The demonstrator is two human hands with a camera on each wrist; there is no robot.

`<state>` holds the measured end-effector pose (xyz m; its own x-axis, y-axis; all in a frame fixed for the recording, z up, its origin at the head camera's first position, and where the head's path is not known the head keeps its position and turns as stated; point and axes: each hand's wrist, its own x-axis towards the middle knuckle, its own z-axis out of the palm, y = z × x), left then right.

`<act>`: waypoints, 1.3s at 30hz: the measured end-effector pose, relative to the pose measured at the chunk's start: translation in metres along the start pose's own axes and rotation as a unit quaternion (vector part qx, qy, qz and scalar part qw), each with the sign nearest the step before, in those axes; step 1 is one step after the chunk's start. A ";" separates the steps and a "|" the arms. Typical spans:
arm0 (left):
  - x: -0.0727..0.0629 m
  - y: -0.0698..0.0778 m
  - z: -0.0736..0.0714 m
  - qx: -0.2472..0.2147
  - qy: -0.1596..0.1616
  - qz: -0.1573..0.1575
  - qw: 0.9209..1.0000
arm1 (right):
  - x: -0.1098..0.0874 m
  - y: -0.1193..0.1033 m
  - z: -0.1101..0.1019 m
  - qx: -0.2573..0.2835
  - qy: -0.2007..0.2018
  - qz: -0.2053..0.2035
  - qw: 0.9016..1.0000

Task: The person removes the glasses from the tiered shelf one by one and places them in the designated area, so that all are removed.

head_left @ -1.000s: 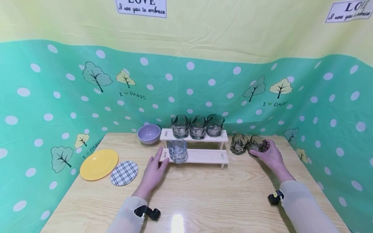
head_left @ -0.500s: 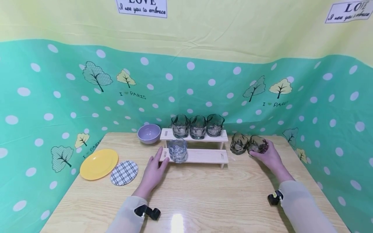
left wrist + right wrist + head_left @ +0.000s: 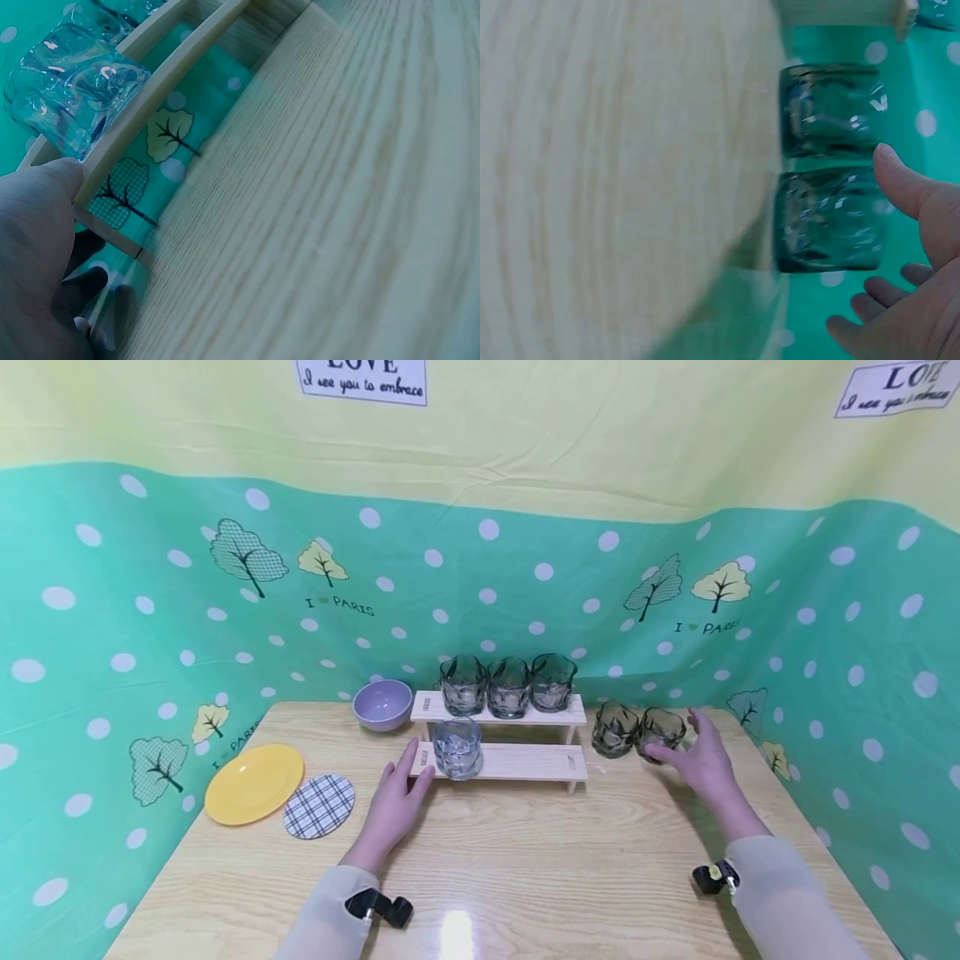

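Note:
My right hand (image 3: pixel 705 764) is spread beside the right one of two smoky-grey glasses (image 3: pixel 662 732) on the table, its thumb in front of the glass. In the right wrist view, fingers and thumb (image 3: pixel 904 180) stand apart around that glass (image 3: pixel 831 219). The other grey glass (image 3: pixel 615 731) stands close at its left. My left hand (image 3: pixel 393 802) lies at the left end of the lower wooden shelf (image 3: pixel 532 762), index finger extended and thumb at the front edge. Next to its thumb, a clear bluish glass (image 3: pixel 458 750) stands on that shelf.
Three grey glasses (image 3: pixel 508 687) line the upper wooden shelf (image 3: pixel 480 717). Left of it is a purple bowl (image 3: pixel 382 705). A yellow plate (image 3: pixel 255 785) and a checked round coaster (image 3: pixel 319 807) lie at the table's left. A patterned cloth (image 3: pixel 480 568) hangs behind.
My right hand has let go of the right grey glass; its fingers have spread and drawn back to the right. The glass stays in place. My left hand has not visibly moved.

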<state>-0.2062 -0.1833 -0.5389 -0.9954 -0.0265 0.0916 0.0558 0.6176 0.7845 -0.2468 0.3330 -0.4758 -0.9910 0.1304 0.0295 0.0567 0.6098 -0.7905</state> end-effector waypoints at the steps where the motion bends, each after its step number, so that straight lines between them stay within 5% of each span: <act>1: 0.000 0.000 0.000 0.001 0.001 0.001 1.000 | -0.002 -0.003 -0.001 0.001 0.004 -0.002 1.000; 18: 0.000 0.001 -0.002 0.004 0.002 0.006 1.000 | -0.034 -0.069 0.012 0.032 0.017 -0.079 0.996; 39: -0.002 0.001 -0.002 0.000 -0.005 0.001 1.000 | -0.058 -0.122 0.088 0.142 -0.071 -0.128 0.979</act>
<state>-0.2041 -0.1841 -0.5369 -0.9961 -0.0164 0.0869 0.0582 0.6182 0.7839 -0.2069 0.1825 -0.4345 -0.9761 -0.1207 0.1805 -0.2127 0.3634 -0.9070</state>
